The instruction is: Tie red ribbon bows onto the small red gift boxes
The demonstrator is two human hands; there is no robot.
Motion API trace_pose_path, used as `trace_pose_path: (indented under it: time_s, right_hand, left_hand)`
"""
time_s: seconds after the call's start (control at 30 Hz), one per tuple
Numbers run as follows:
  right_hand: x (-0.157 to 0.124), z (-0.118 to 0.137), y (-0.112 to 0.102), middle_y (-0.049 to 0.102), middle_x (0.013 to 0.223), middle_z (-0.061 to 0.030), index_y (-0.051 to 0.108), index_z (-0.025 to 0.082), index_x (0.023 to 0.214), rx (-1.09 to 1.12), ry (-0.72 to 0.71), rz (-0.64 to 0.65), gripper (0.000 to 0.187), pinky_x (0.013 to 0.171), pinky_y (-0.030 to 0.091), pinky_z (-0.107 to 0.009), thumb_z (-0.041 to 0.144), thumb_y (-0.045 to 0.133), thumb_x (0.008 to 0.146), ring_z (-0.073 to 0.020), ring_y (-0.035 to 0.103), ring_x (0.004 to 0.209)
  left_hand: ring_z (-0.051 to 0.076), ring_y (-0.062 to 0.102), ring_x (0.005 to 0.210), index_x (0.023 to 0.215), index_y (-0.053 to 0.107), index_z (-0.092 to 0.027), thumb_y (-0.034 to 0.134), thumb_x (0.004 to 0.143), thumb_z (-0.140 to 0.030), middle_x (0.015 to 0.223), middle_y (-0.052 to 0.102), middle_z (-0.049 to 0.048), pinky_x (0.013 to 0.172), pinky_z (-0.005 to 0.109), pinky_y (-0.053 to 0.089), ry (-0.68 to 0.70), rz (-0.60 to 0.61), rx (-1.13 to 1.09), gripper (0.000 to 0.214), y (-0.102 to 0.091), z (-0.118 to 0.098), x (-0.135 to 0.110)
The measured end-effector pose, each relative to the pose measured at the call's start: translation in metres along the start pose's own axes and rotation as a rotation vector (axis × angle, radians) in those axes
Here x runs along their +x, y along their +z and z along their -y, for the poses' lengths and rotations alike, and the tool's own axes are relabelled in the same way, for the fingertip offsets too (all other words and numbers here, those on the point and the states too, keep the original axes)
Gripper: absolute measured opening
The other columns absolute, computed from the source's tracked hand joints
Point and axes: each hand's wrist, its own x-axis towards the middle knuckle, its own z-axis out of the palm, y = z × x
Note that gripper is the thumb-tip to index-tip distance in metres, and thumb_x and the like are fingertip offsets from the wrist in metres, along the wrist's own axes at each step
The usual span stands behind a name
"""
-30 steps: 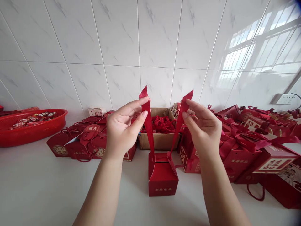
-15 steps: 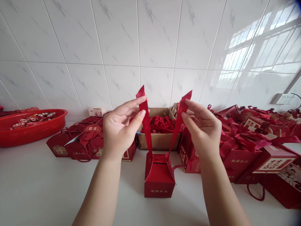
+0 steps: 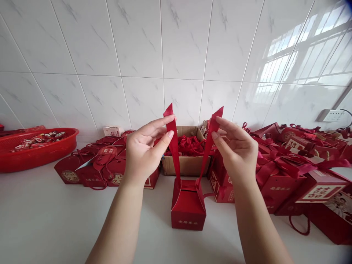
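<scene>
A small red gift box (image 3: pixel 188 211) with gold characters stands upright on the white counter (image 3: pixel 154 238), its top folded inward. From either side of its top rises a red ribbon (image 3: pixel 173 150), held up taut in a V. My left hand (image 3: pixel 150 148) pinches the left end between thumb and fingers, near its slanted tip. On the other side, my right hand (image 3: pixel 233 146) pinches the right end in the same way. Both hands are above the box and do not touch it.
Behind the gift box is a cardboard box (image 3: pixel 181 165) of red ribbons. Red gift boxes cluster at left (image 3: pixel 90 172) and right (image 3: pixel 286 187), many tied with bows. A red plastic basket (image 3: pixel 63 150) holds wrapped sweets. A tiled wall (image 3: pixel 143 44) closes off the back.
My left hand has moved slightly right, bringing its ribbon end closer to the other. The gift box has shifted a little to the right. My right hand is nearly still.
</scene>
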Motion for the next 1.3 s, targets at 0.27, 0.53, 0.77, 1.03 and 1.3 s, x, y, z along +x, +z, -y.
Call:
trace_pose_path:
  time_s: [0.27,0.53,0.77,1.03,1.3]
  right_hand:
    - [0.0004,0.0007,-0.0006,0.068,0.092,-0.0019,0.066,0.029,0.111,0.01,0.001,0.003,0.034,0.068,0.054,-0.034,0.016,0.064,0.08,-0.0149,0.061,0.077]
    - [0.001,-0.0006,-0.0006,0.068,0.093,-0.0013,0.066,0.029,0.111,0.026,-0.003,0.008,0.034,0.071,0.056,-0.033,0.016,0.064,0.08,-0.0144,0.063,0.079]
    - [0.0014,0.0023,0.0002,0.063,0.1,-0.0019,0.06,0.025,0.1,0.081,0.012,-0.012,0.027,0.067,0.057,-0.028,0.016,0.068,0.077,-0.0115,0.064,0.074]
    - [0.0059,0.0012,-0.004,0.06,0.083,0.0003,0.053,0.023,0.091,0.118,0.03,0.01,0.022,0.07,0.055,-0.025,0.017,0.069,0.076,-0.0116,0.062,0.078]
    - [0.0045,0.0,-0.0034,0.06,0.082,0.0005,0.053,0.023,0.093,0.101,0.059,0.018,0.023,0.068,0.052,-0.027,0.021,0.069,0.076,-0.0129,0.062,0.079]
  left_hand:
    - [0.015,0.067,0.086,0.112,0.068,-0.023,0.068,0.079,-0.016,0.11,0.071,0.0065,0.083,0.027,0.056,-0.009,0.054,-0.009,0.034,0.001,0.004,-0.0004]
    - [0.017,0.07,0.086,0.111,0.068,-0.023,0.066,0.08,-0.013,0.11,0.071,0.0054,0.079,0.028,0.059,0.036,0.082,-0.044,0.032,0.0028,0.0024,-0.0003]
    - [0.016,0.071,0.082,0.083,0.073,-0.026,0.07,0.077,-0.013,0.083,0.075,-0.0019,0.077,0.026,0.061,0.062,-0.017,-0.017,0.015,0.0047,0.0025,-0.0001]
    - [0.016,0.071,0.083,0.09,0.073,-0.021,0.07,0.077,-0.016,0.088,0.076,0.0014,0.077,0.025,0.06,-0.004,0.001,0.018,0.014,0.0048,-0.002,-0.0008]
    - [0.012,0.068,0.078,0.095,0.074,-0.023,0.07,0.077,-0.018,0.089,0.075,0.0002,0.07,0.021,0.057,0.026,-0.031,0.052,0.019,0.0027,-0.0013,-0.0011]
